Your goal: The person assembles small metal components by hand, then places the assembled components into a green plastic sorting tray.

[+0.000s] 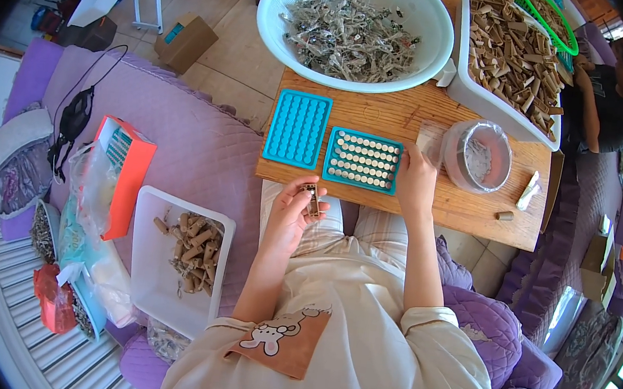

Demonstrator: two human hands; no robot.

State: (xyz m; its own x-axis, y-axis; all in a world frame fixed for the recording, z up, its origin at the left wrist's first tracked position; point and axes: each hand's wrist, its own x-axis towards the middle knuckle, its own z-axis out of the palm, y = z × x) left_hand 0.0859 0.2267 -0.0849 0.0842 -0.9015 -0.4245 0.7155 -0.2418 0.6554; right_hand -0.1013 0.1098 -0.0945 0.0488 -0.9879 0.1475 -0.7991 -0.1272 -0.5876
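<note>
My left hand [293, 206] is closed around a small brown casing [312, 200] with metallic parts showing in its open side. It is held just off the table's front edge, below the two blue trays. My right hand [417, 177] is at the right edge of the blue tray [327, 167] filled with rows of small round silvery button cells [363, 160]. Its fingers are curled together by the tray's upper right corner; whatever they pinch is hidden. To the left lies a second blue tray [296, 128] with bare round pockets.
A pale blue basin [263, 26] of tangled small parts and a white bin [467, 97] of brown casings stand farther back. A lined tub [449, 152] and a loose brown casing [505, 216] lie right. Another white bin [155, 269] sits left on the sofa. A person [608, 104] sits right.
</note>
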